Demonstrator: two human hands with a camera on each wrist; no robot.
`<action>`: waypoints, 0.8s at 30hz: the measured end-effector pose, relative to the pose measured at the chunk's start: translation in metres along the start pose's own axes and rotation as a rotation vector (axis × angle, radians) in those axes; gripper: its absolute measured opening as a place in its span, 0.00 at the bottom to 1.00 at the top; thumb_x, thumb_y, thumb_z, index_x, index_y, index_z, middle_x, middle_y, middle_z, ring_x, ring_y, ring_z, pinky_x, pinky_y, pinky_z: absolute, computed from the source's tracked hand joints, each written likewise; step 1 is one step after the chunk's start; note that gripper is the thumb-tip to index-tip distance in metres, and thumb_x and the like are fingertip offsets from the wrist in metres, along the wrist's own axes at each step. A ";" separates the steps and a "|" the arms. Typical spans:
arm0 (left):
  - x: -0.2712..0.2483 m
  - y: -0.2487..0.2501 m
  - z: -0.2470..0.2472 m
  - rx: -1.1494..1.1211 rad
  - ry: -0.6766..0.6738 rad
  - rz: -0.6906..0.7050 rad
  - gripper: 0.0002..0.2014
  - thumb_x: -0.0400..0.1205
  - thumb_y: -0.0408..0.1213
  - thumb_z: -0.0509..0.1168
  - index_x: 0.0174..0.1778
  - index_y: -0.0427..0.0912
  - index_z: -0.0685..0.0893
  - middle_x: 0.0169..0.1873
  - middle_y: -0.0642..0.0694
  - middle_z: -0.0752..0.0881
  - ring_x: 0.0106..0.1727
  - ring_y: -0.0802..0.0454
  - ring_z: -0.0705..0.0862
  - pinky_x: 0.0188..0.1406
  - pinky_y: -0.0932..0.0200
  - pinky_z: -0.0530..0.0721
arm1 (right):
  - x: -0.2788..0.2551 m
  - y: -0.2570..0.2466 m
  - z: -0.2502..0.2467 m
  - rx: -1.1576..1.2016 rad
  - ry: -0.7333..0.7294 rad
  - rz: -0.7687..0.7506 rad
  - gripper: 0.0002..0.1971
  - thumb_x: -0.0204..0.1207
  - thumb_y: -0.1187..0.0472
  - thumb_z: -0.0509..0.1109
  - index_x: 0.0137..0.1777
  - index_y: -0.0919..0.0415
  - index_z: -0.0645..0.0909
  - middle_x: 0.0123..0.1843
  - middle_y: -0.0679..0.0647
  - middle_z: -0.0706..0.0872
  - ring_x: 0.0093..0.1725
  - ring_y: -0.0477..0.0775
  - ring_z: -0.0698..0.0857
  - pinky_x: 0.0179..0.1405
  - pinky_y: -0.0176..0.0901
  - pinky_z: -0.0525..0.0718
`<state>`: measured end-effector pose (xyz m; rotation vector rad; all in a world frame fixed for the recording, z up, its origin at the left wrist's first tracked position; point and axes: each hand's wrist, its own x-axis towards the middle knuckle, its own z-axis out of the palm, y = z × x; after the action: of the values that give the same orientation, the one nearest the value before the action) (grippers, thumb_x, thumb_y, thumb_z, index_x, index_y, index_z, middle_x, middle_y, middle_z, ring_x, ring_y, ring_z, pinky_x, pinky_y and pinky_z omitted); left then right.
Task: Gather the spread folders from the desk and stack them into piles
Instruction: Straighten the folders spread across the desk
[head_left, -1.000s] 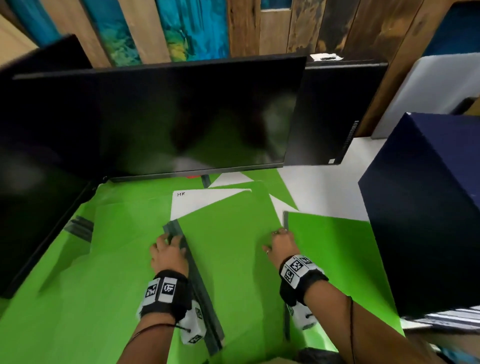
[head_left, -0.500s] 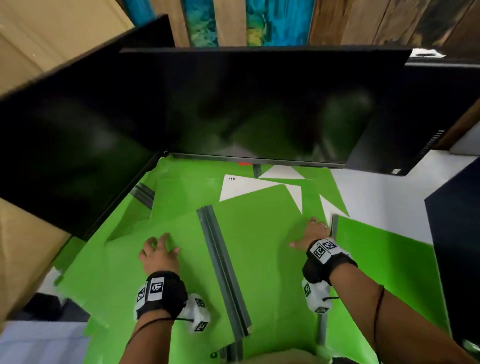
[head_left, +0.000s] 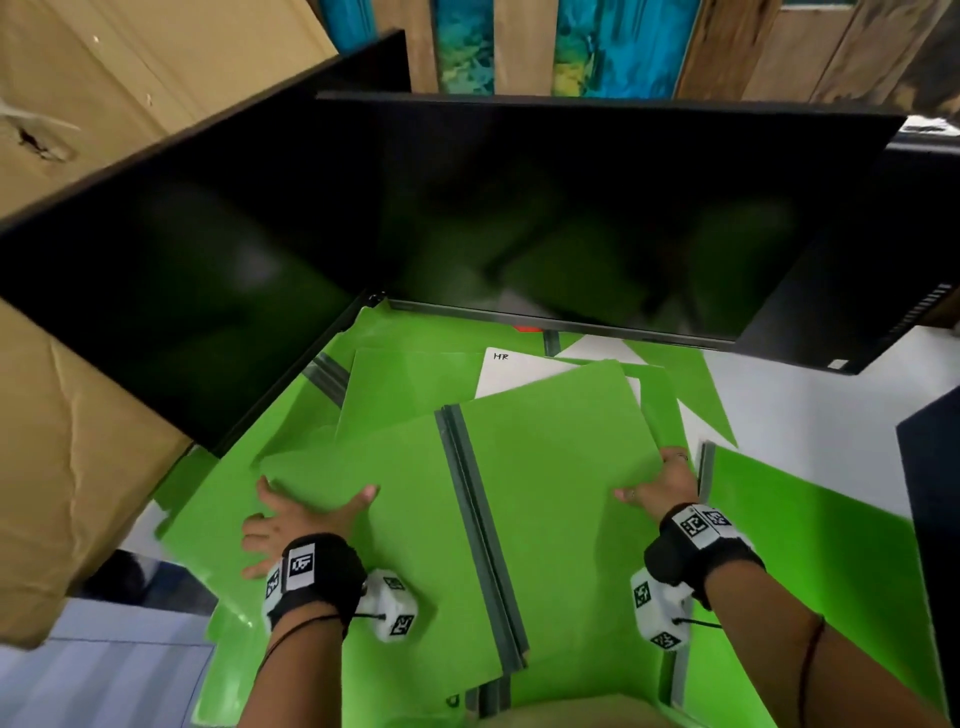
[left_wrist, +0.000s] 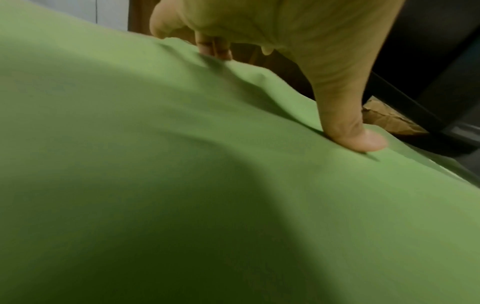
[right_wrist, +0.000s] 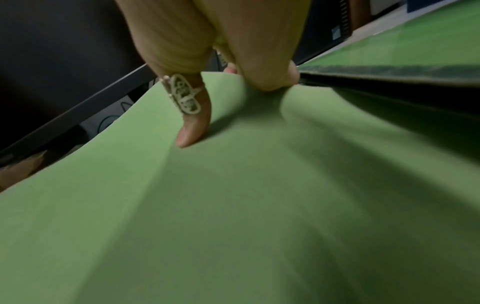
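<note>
**Both hands on an open green folder amid a spread of others**

An open green folder (head_left: 467, 519) with a grey spine strip (head_left: 480, 535) down its middle lies across the lower centre of the head view, on top of other green folders (head_left: 405, 384) fanned over the white tabletop (head_left: 810, 410). The left hand (head_left: 301, 519) is at the folder's left edge, thumb on top of the cover and fingers (head_left: 254, 535) spread past the edge; the left wrist view shows the thumb (left_wrist: 350, 131) pressing the cover while other fingers curl at its border, so it grips the folder. The right hand (head_left: 660, 483) takes the right edge, fingers hooked round it; in the right wrist view a ringed thumb (right_wrist: 192, 123) presses on the matte green card, which bows upward between thumb and palm. A further green folder (head_left: 810, 561) with its own grey spine lies at lower right, just beside the right hand. A white sheet (head_left: 519, 369) marked "HR" peeks from under the covers at centre. Two dark monitors (head_left: 597, 218) stand behind, with cardboard (head_left: 67, 389) at left and a dark blue box (head_left: 935, 493) at the right edge.
</note>
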<state>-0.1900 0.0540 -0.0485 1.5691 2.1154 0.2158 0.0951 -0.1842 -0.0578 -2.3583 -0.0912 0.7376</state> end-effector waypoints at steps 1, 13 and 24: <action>0.000 0.000 -0.002 -0.055 0.059 0.015 0.63 0.52 0.62 0.80 0.78 0.48 0.52 0.69 0.27 0.66 0.72 0.31 0.64 0.71 0.27 0.62 | -0.001 -0.001 -0.002 0.060 -0.013 0.002 0.44 0.65 0.63 0.81 0.76 0.68 0.59 0.76 0.65 0.70 0.75 0.65 0.69 0.74 0.50 0.67; 0.002 0.040 -0.027 -0.887 0.242 0.242 0.34 0.78 0.37 0.68 0.75 0.37 0.57 0.75 0.36 0.64 0.76 0.43 0.66 0.80 0.45 0.57 | -0.007 -0.027 -0.022 0.612 0.114 -0.081 0.56 0.54 0.29 0.70 0.78 0.64 0.64 0.81 0.59 0.64 0.81 0.60 0.62 0.81 0.60 0.59; -0.052 0.123 -0.019 -0.782 -0.269 0.560 0.26 0.83 0.44 0.60 0.76 0.42 0.67 0.74 0.38 0.66 0.74 0.42 0.70 0.77 0.45 0.69 | -0.034 -0.074 -0.013 0.562 -0.125 -0.166 0.38 0.74 0.43 0.68 0.76 0.70 0.66 0.79 0.61 0.67 0.78 0.58 0.66 0.79 0.49 0.61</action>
<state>-0.0828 0.0483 0.0327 1.5183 1.1186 0.8480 0.0827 -0.1416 0.0117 -1.7492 -0.1146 0.7174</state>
